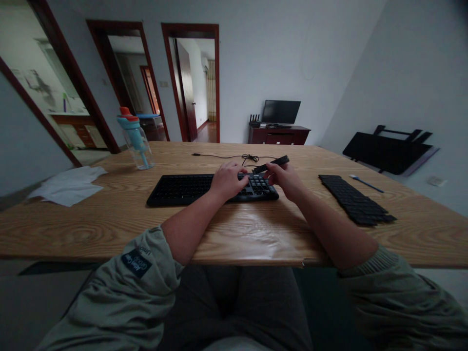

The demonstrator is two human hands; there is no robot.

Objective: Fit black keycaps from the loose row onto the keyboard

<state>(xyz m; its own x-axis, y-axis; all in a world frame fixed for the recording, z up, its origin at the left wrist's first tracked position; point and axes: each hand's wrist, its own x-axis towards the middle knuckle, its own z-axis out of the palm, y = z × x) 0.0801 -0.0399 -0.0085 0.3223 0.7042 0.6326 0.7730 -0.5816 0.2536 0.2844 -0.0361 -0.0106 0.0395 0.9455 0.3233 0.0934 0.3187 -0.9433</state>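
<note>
A black keyboard [183, 189] lies across the middle of the wooden table. My left hand [229, 179] rests over its right half, thumb and forefinger apart on the keys, holding nothing that I can see. Pinched in my right hand [283, 178] is a slim black bar-shaped tool [276, 163], slanting down to the left over the back of the number pad. Its exact kind is not clear, and its lower tip is close to the keys. Behind the keyboard, a black cable [250, 157] lies partly coiled.
Black keycaps [353, 200] lie in close rows at the right, beside a small blue brush [367, 184] with a white head. Crumpled white tissues [69, 185] and a clear bottle [137, 141] with a red lid occupy the left side. The table's front edge [248, 262] is near my lap.
</note>
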